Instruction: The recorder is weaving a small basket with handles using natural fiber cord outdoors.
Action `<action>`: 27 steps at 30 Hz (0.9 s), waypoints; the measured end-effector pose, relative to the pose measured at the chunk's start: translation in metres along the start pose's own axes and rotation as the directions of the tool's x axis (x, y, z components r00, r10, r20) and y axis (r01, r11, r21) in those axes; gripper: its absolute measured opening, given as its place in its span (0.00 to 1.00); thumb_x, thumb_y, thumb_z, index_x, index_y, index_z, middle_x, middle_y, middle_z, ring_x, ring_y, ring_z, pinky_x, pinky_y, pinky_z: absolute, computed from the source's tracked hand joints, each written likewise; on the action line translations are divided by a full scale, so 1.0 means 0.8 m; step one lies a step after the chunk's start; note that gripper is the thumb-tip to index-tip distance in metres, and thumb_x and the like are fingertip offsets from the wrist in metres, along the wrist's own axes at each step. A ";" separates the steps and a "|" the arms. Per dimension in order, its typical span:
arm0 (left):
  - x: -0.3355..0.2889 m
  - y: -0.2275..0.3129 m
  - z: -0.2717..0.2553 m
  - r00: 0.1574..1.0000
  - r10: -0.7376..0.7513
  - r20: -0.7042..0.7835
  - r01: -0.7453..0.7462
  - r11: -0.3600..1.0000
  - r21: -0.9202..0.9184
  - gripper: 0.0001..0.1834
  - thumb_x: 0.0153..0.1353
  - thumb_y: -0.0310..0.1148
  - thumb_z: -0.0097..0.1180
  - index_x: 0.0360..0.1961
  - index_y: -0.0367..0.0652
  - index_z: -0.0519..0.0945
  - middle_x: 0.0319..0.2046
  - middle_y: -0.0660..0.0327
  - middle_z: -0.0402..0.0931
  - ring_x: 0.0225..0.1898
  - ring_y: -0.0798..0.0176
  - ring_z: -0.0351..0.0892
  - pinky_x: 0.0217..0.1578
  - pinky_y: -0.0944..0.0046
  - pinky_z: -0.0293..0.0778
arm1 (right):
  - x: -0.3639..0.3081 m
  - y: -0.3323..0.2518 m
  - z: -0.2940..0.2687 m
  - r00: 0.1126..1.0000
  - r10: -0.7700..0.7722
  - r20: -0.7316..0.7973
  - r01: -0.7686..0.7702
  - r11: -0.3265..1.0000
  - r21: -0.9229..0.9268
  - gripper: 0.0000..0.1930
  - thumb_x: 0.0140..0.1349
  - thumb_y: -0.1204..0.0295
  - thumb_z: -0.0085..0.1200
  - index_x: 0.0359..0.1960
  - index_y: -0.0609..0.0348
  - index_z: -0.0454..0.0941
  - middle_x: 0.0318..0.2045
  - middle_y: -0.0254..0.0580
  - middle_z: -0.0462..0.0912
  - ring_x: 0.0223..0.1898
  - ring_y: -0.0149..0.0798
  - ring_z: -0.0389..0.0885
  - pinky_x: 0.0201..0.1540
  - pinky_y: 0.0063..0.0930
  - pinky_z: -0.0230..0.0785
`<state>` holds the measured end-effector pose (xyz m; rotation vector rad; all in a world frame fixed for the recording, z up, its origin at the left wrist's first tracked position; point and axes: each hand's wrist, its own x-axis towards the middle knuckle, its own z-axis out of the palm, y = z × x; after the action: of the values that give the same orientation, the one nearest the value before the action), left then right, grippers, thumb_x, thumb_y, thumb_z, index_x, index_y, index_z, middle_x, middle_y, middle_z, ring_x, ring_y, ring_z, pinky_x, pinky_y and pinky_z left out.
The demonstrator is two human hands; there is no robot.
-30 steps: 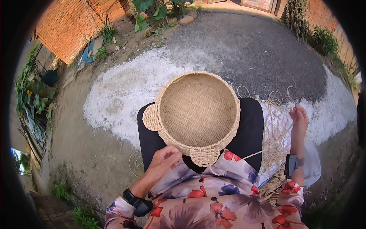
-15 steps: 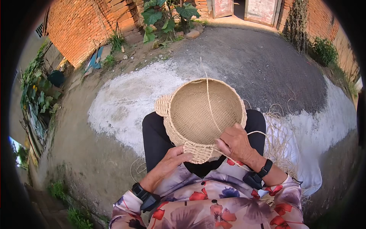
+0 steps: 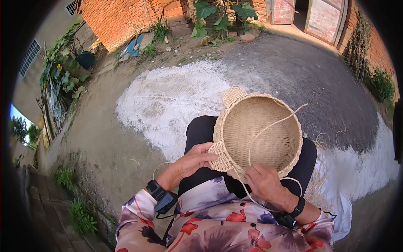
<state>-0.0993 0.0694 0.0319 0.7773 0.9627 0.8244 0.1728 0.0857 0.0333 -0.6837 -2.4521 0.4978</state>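
Black trousers point(image 3: 199, 130): worn, lap beneath the round woven basket point(image 3: 239, 130), which sits mouth upward. White sheeting point(image 3: 342, 210): right of basket, loose cord heap point(image 3: 317, 180) on it. Left hand point(image 3: 191, 161): at basket's near-left side, thumb and fingers pinching the near woven tab point(image 3: 222, 158). Right hand point(image 3: 266, 182): at basket's near rim, fingers curled closed on a cord strand point(image 3: 273, 124), its tip slanting across basket's mouth.

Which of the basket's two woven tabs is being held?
The near tab, toward the person's body: the left hand grips it. The far tab is untouched.
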 end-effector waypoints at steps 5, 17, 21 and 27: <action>-0.015 -0.017 0.019 0.988 -0.029 -0.148 0.041 0.996 0.079 0.20 0.59 0.28 0.61 0.52 0.38 0.73 0.44 0.63 0.78 0.44 0.71 0.78 0.46 0.68 0.75 | -0.004 -0.008 0.001 0.997 -0.073 0.031 0.074 0.996 -0.045 0.09 0.48 0.78 0.55 0.32 0.62 0.71 0.25 0.44 0.68 0.26 0.47 0.74 0.30 0.40 0.68; -0.023 -0.064 0.057 0.971 0.106 -0.216 -0.133 0.984 -0.118 0.23 0.60 0.26 0.60 0.56 0.39 0.69 0.50 0.62 0.76 0.48 0.70 0.76 0.50 0.66 0.74 | -0.029 0.017 -0.006 0.991 -0.066 0.118 0.068 0.997 -0.019 0.10 0.48 0.78 0.58 0.33 0.61 0.73 0.25 0.43 0.69 0.28 0.47 0.73 0.31 0.39 0.67; -0.032 -0.058 0.051 0.970 0.042 -0.241 -0.075 0.989 -0.130 0.21 0.62 0.28 0.58 0.55 0.40 0.70 0.47 0.61 0.77 0.47 0.70 0.77 0.48 0.66 0.76 | -0.024 0.015 -0.003 0.994 -0.054 0.091 0.051 0.998 0.036 0.09 0.49 0.77 0.56 0.33 0.62 0.74 0.27 0.45 0.70 0.29 0.48 0.73 0.32 0.40 0.66; -0.050 -0.025 0.057 0.683 0.513 -0.519 -0.146 0.793 0.591 0.21 0.63 0.32 0.57 0.56 0.41 0.69 0.29 0.66 0.74 0.28 0.77 0.70 0.29 0.74 0.71 | -0.011 -0.003 -0.048 0.997 0.051 -0.061 -0.034 0.967 0.251 0.11 0.54 0.78 0.53 0.40 0.63 0.78 0.26 0.44 0.74 0.29 0.44 0.74 0.32 0.36 0.65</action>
<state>-0.0663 0.0164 0.0469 1.1871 1.7665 1.2488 0.2005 0.0863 0.0610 -0.6372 -2.2649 0.7725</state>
